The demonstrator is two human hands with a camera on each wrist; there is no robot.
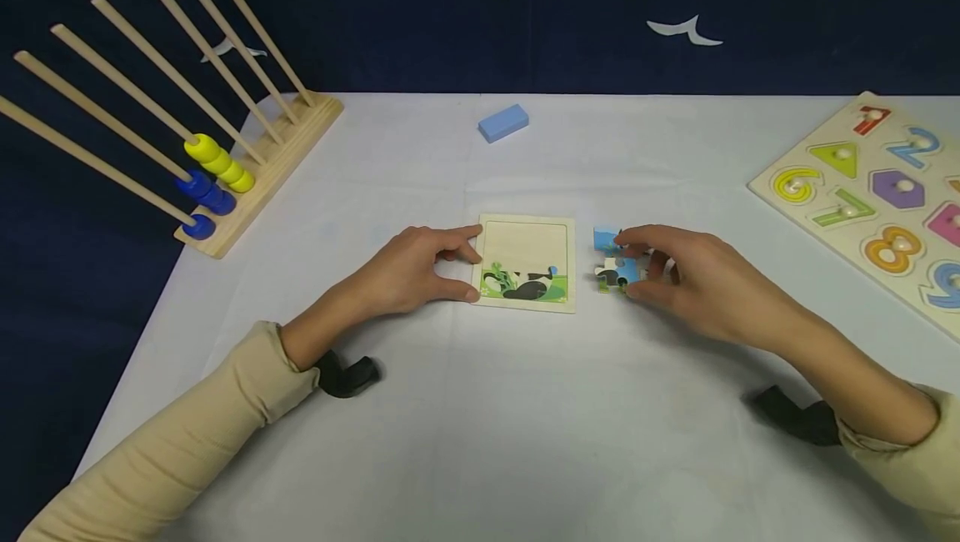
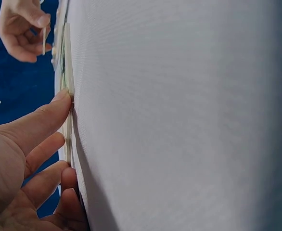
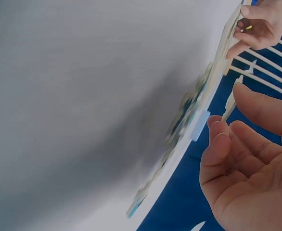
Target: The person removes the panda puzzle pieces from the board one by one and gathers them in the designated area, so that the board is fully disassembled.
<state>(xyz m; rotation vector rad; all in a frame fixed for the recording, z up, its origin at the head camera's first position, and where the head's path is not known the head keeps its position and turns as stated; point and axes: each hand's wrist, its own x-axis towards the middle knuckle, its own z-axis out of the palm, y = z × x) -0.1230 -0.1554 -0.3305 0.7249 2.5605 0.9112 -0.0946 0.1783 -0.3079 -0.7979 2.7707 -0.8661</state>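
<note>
From where I stand, I see the table (image 1: 465,434), which is covered by a white cloth (image 1: 675,142), lightly creased. Behind the far edge of the table there is a dark blue fabric (image 1: 450,17), and the same dark colour goes along the left side of the table. On this fabric is 1 white bird shape (image 1: 686,27) behind the right half of the table, and 1 more bird shape (image 1: 223,47) near its far left corner. The light over the table is soft, making blurred shadows.

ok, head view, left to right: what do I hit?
Rod stand with beads → left grip → puzzle board → puzzle pieces → right grip → number-and-shape board.
</note>
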